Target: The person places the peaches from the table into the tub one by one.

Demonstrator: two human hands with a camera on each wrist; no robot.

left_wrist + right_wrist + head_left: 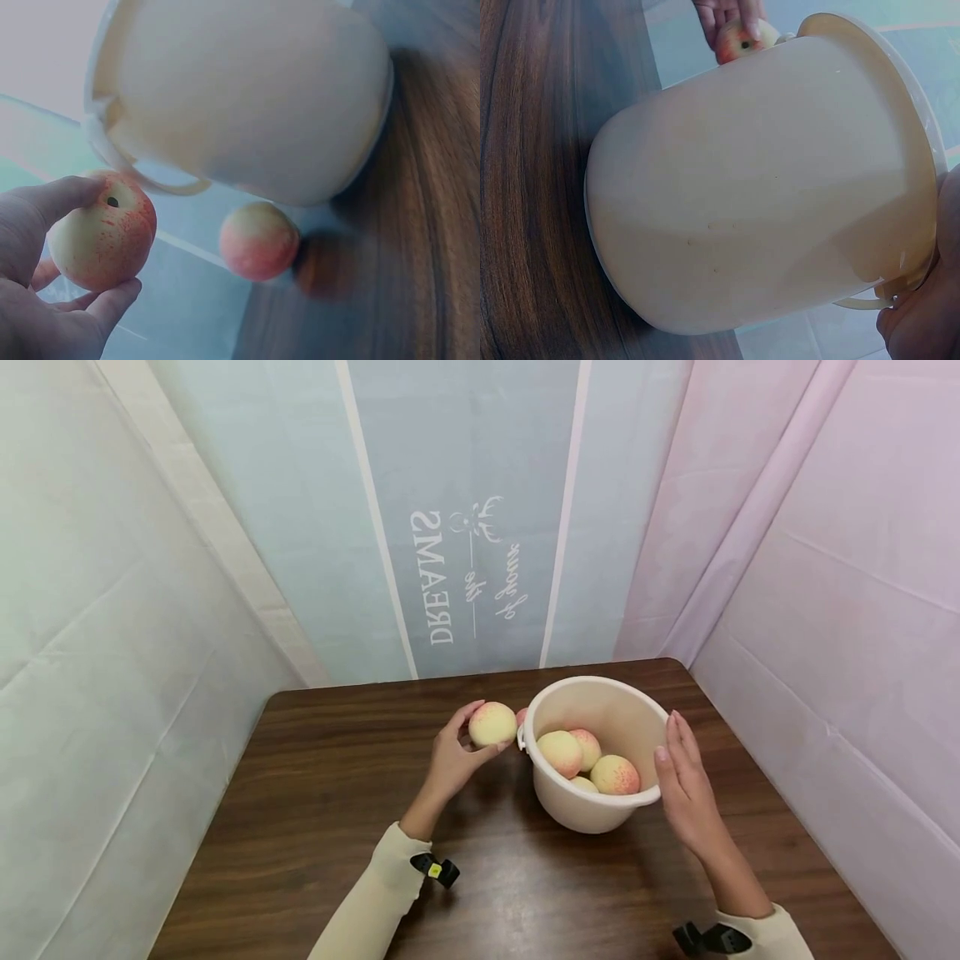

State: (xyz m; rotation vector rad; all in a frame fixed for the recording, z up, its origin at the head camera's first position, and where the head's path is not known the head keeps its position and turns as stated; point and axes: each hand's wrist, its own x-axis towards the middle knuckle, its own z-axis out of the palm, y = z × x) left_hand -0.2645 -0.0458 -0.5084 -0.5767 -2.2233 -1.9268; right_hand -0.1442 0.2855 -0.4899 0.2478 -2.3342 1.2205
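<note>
My left hand (pixel 455 757) pinches a yellow-and-red peach (pixel 492 725) between thumb and fingers, just left of the bucket and above the table. A cream plastic bucket (pixel 585 816) stands upright on the table with several peaches (pixel 559 753) inside it. Against the bucket's right rim rests my right hand (pixel 687 785), its fingers straight. Behind the bucket's left side another peach (pixel 259 241) lies on the table, mostly hidden in the head view. The held peach shows a small dark hole at one end in the left wrist view.
The dark wooden table (pixel 315 810) is enclosed by pale cloth walls (pixel 840 693) on both sides and a blue-grey printed cloth (pixel 480 443) at the back. A handle (pixel 161 184) hangs on the bucket's outer side.
</note>
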